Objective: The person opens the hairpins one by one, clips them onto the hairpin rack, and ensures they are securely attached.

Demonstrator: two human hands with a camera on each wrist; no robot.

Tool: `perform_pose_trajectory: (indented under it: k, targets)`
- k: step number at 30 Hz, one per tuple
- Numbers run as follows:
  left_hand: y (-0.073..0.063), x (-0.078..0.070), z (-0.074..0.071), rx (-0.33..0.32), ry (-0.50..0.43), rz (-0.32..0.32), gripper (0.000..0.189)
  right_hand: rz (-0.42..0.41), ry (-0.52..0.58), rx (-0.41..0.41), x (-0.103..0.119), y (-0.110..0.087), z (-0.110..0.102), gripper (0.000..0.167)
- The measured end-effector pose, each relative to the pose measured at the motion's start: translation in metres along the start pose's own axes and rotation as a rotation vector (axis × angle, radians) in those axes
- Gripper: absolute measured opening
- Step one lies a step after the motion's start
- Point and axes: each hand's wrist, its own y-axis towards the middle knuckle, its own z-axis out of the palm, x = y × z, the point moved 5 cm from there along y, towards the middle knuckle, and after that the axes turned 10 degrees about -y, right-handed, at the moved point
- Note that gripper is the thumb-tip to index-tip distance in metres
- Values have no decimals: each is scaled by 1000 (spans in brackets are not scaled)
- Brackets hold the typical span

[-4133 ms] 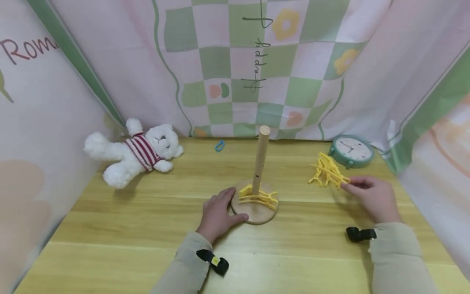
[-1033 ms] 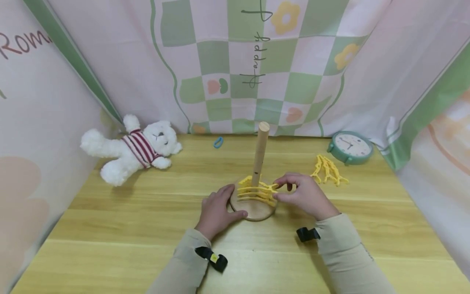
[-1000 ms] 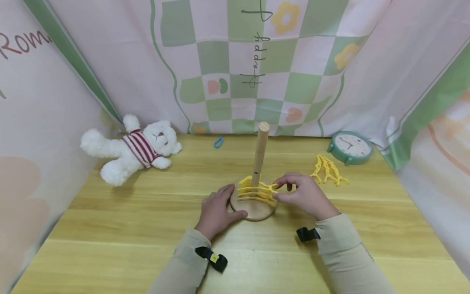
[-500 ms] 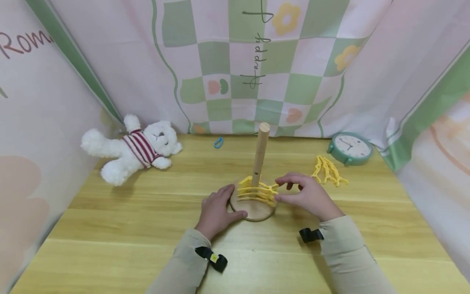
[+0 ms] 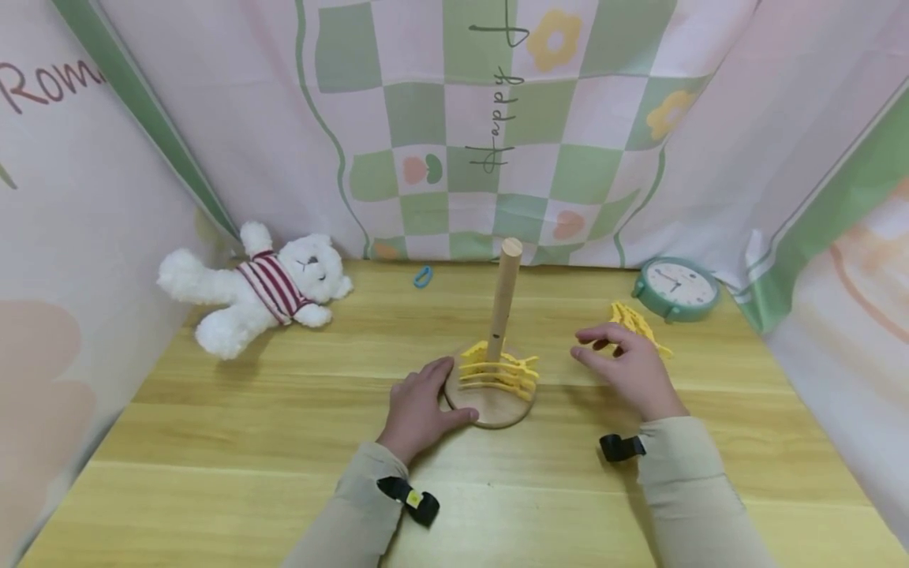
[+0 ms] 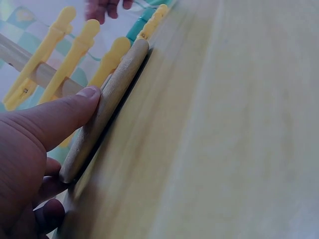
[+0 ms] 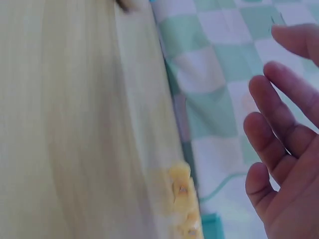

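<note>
A round wooden stand (image 5: 497, 414) with an upright post (image 5: 503, 296) sits mid-table. My left hand (image 5: 419, 410) grips the base's left edge, thumb on top, fingers at the rim. Several long yellow hair clips (image 5: 507, 379) are clamped round the lower post, stacked one above another; the left wrist view shows them crossing the post, such as one clip (image 6: 72, 59). My right hand (image 5: 632, 371) hovers to the right of the stand, holding nothing, fingers loosely bent and apart. Behind it lie more yellow clips (image 5: 639, 323) on the table, partly hidden by the hand.
A green alarm clock (image 5: 676, 288) lies at the back right. At the back left is a white teddy bear (image 5: 273, 288) in a striped shirt. Near the rear edge lies a small blue ring-shaped piece (image 5: 422, 276). Patterned curtains (image 5: 469, 173) enclose the table (image 5: 284, 442).
My right hand brought a yellow clip from the pile to the post, let go of it there, and has moved back right. My left hand stays on the base.
</note>
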Motion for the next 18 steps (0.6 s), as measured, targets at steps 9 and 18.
perform_pose_trajectory:
  k: [9, 18]
  targets:
    - [0, 0, -1, -5, -3, 1, 94, 150, 75, -137, -33, -1, -16, 43]
    - [-1, -3, -2, -2, 1, 0, 94, 326, 123, -236, -64, -8, -28, 47]
